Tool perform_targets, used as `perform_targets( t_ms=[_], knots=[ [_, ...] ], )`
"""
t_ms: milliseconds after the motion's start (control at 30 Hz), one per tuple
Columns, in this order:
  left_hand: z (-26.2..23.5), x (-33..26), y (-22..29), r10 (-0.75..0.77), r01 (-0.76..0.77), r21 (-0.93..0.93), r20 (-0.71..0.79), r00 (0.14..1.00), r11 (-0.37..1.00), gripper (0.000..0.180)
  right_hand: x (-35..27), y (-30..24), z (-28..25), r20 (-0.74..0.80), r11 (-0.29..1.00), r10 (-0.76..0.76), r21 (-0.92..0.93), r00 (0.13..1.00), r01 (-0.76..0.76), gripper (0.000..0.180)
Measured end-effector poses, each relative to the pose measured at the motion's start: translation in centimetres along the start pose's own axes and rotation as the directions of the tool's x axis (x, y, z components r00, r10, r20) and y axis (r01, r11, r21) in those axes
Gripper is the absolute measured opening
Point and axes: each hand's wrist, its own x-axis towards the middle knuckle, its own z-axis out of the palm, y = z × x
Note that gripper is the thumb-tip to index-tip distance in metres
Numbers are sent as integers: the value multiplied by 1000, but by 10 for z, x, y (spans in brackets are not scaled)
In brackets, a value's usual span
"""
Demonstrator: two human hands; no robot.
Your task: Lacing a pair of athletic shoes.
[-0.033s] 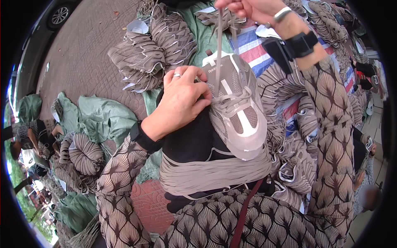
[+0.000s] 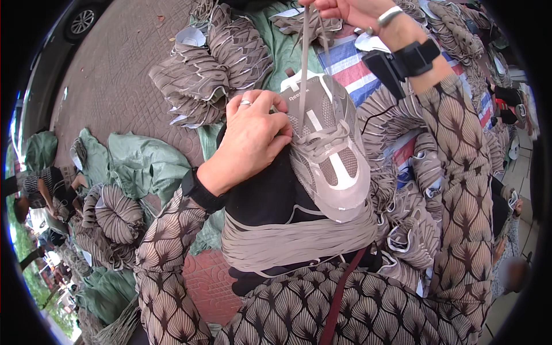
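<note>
On my lap lies a grey-brown shoe upper (image 2: 330, 155) with white trim, its toe toward me. A flat taupe lace is threaded through its front eyelets. Bent fingers of my left hand (image 2: 257, 135) are closed on the upper's left edge; the fingertips are partly hidden. My right hand (image 2: 356, 12) is raised at the top edge of the view. It pinches a shoelace (image 2: 304, 69) drawn up taut from the upper, though its fingertips are partly cut off. Below the toe, a thick bundle of loose laces (image 2: 293, 244) lies across dark fabric on my lap.
Stacked shoe uppers (image 2: 215, 69) lie ahead on green sacking (image 2: 282, 40). More uppers (image 2: 411, 230) sit to my right, on striped sheeting (image 2: 351, 66). Another person (image 2: 46, 187) sits far left, beside green sacks (image 2: 146, 161). A dark car (image 2: 75, 23) stands at the upper left.
My right hand has shifted very slightly up and left with the lace. My left hand and the shoe upper are almost unmoved.
</note>
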Motion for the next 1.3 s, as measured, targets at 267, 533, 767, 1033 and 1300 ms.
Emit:
perform_targets(
  t_ms=[267,533,767,1033,1300],
  knots=[
    [1,17,24,109,-112,-76,-42,993,991,16,-4,-1,6,68,992,-4,-127,998,12,31],
    [7,38,49,150,-146,-227,1,989,963,15,8,-5,34,333,805,-217,-470,917,361,31],
    [8,21,28,-146,80,-162,-451,881,984,53,29,-6,19,415,456,-447,-656,792,601,33],
    [1,74,-8,-203,169,-850,75,976,500,36,47,-3,33,403,607,-259,-639,878,473,33],
    [-38,80,-15,-314,-162,-979,-115,942,-126,28,-68,-33,50,218,428,97,-890,971,157,30]
  ],
)
